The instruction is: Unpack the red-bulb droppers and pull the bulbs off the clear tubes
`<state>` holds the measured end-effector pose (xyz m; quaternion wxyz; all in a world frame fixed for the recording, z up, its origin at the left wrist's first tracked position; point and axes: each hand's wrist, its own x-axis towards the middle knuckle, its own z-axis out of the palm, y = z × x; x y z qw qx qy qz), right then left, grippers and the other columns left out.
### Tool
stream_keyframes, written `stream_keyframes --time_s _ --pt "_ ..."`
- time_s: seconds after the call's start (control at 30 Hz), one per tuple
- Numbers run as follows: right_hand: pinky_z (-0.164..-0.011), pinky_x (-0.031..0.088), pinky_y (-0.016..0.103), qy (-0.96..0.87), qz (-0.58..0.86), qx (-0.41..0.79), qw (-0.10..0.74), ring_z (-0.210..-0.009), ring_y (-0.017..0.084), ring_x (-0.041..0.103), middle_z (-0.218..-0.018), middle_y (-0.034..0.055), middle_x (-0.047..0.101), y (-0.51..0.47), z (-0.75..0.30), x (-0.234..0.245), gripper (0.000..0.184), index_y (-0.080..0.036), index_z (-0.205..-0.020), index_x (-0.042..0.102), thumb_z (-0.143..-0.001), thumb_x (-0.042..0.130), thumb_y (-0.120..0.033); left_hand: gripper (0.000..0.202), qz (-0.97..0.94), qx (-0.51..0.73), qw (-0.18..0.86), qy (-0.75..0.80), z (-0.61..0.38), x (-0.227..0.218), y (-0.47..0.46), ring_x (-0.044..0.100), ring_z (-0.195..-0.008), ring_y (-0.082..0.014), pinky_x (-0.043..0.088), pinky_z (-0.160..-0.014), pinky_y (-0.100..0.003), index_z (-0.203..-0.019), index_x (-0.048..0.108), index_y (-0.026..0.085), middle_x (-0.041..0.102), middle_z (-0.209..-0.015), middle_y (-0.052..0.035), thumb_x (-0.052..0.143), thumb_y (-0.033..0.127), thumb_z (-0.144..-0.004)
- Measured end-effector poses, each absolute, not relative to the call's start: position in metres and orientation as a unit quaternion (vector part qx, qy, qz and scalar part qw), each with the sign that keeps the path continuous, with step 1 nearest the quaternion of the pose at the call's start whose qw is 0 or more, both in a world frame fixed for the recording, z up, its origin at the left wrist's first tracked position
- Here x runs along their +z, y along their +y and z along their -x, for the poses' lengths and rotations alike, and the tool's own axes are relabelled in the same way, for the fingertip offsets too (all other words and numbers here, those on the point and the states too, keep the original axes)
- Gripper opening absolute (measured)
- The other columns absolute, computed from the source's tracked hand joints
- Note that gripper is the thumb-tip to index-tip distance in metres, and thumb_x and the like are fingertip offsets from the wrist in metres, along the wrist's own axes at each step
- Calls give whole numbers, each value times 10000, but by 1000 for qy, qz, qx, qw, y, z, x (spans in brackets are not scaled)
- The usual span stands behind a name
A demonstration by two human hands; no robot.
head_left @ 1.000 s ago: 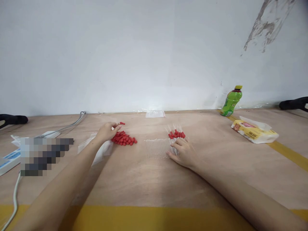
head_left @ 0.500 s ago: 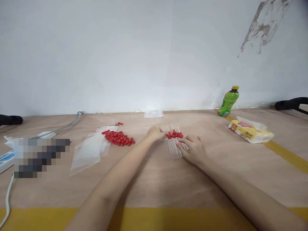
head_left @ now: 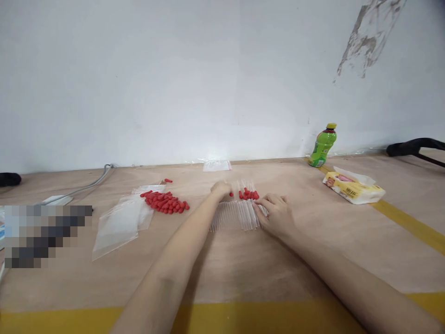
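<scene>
Clear thin tubes [head_left: 227,218] lie side by side in a row before me. Behind them is a group of droppers [head_left: 249,194], red bulbs toward me and clear stems pointing away. My left hand [head_left: 221,189] is closed at the far left of that group, and a red bulb [head_left: 231,194] shows at its fingertips; any stem is hidden by the hand. At the right end of the tube row rests my right hand [head_left: 276,214], fingers bent and apart, thumb and forefinger touching the last tubes. To the left lies a heap of red rubber bulbs [head_left: 166,202].
Clear plastic bags [head_left: 116,232] lie under and beside the heap, with one loose red bulb [head_left: 168,180] behind. Another bag [head_left: 217,165] lies by the wall. Right are a green bottle [head_left: 322,147] and a tissue pack [head_left: 353,188]; a grey cable [head_left: 93,183] runs left.
My left hand has drawn slightly away from the dropper group, and a red bulb now shows at its fingertips. My right hand stays at the tubes. The view has shifted a little.
</scene>
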<state>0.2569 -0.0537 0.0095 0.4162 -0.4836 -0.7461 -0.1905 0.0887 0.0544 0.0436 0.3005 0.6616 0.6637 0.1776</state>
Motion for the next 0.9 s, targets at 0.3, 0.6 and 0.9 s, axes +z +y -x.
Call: stream_keyframes --time_s 0.3,0.6,0.9 --pt "-837 397 363 -774 397 -141 472 -1008 217 516 -1110 111 565 -58 -249 10 374 -170 -1171 494 -825 481 -311 145 -802 308 169 482 -20 52 -27 540 -690 -120 430 -650 -255 -922 475 161 565 -793 -21 361 246 -891" --pt "-1031 232 465 -883 257 -150 362 -1124 216 473 -1124 56 602 -78 -212 3 340 -179 -1124 536 -837 492 -355 77 -885 335 11 322 7 3 -85 543 -680 -119 438 -635 -229 -863 505 168 575 -741 -15 495 242 -847" --pt "-1051 215 446 -880 256 -114 384 -987 146 559 -906 -9 674 -80 -203 -6 139 -189 -874 602 -840 470 -163 210 -888 366 -59 274 2 0 -86 578 -896 -169 472 -799 -317 -1022 551 177 641 -955 -60 549 210 -815"
